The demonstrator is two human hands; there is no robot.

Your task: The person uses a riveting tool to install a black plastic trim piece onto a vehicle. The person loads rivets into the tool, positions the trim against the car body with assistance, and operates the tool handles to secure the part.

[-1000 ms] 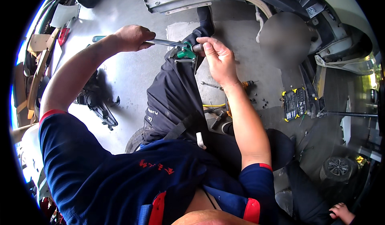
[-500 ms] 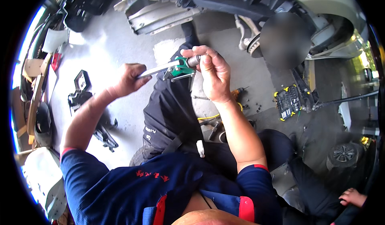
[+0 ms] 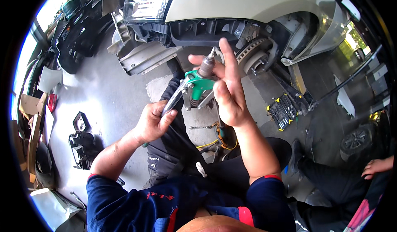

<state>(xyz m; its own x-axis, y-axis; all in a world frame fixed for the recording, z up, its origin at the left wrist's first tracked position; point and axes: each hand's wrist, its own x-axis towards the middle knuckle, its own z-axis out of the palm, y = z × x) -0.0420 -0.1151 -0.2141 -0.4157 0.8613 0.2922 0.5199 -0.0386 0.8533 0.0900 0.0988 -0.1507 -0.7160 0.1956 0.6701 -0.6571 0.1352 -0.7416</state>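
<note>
My left hand [image 3: 155, 123] is closed on a long chrome handle [image 3: 178, 94] of a green metal hand tool [image 3: 199, 84]. The tool has bolted linkages and a grey cylindrical nose [image 3: 206, 67] with a thin tip pointing up toward the car. Just right of it, my right hand [image 3: 230, 92] is open, index finger raised and fingers spread beside and behind the nose; whether the palm touches the tool is unclear. The tool is over my dark-trousered legs.
A cream car [image 3: 227, 0] with exposed brake disc [image 3: 254, 50] stands ahead. Right are a socket case [image 3: 281, 110], a wheel [image 3: 353, 143] and another person's hand [image 3: 374, 168]. Drill [image 3: 221, 133] and wrench [image 3: 198, 127] lie below the tool. Loose body panels [image 3: 72, 38] line the left.
The tool has swung from nearly horizontal to upright, nose upward. My left hand has moved down and inward; my right fingers have spread from the nose. The view now takes in more car.
</note>
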